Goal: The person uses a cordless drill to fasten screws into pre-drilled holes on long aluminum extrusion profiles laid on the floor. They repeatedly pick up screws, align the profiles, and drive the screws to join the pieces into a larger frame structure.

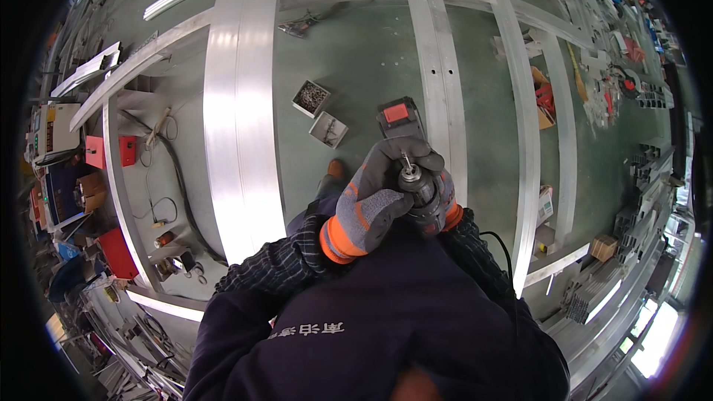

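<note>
In front of my chest is a black cordless drill [427,199], its chuck and short metal bit [406,160] tipped up toward me. The battery [397,113], black with a red patch, sticks out on the far side. My right hand [448,191], in a grey and orange work glove, is wrapped round the drill from the right, mostly hidden behind it. My left hand [368,204], gloved alike, is closed about the chuck end, its thumb against the drill body and its fingers curled beyond the bit. Whether those fingertips grip the bit itself is hard to see.
Long aluminium profiles [241,104] form a frame around me, including a beam with holes [437,67]. Two small boxes [328,130] stand on the green floor, one holding small metal fasteners. A dark cable [182,208] lies left; stacked profiles [594,289] lie right.
</note>
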### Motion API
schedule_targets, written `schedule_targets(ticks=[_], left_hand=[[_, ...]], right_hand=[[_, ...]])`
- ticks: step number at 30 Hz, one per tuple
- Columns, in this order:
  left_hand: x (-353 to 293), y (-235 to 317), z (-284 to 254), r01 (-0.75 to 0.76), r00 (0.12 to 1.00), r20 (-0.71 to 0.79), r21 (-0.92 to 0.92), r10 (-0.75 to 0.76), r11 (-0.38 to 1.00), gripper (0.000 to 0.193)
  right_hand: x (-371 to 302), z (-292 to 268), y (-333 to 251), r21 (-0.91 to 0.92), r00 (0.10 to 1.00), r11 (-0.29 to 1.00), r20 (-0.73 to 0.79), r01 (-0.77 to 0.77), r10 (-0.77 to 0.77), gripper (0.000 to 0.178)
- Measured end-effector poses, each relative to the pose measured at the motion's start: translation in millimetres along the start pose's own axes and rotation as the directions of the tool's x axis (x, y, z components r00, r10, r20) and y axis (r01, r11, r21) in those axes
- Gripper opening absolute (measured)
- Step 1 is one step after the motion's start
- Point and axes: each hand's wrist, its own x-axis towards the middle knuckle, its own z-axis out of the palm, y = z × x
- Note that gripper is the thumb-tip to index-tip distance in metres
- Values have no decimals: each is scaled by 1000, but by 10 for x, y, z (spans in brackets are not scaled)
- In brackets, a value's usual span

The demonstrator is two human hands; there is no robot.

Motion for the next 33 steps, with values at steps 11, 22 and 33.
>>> schedule_targets(ticks=[11, 22, 33], left_hand=[[-5, 35, -48, 10, 1000, -14, 55, -9, 998, 43], [-54, 135, -437, 93, 985, -174, 521, 0, 848, 37], [-20, 66, -179, 31, 970, -238, 288, 40, 957, 38]], right_hand=[[-83, 48, 253, -148, 995, 984, 43, 95, -89, 36], [-197, 55, 375, 143, 982, 972, 41, -189, 185, 48], [-175, 31, 437, -271, 991, 954, -10, 129, -136, 57]])
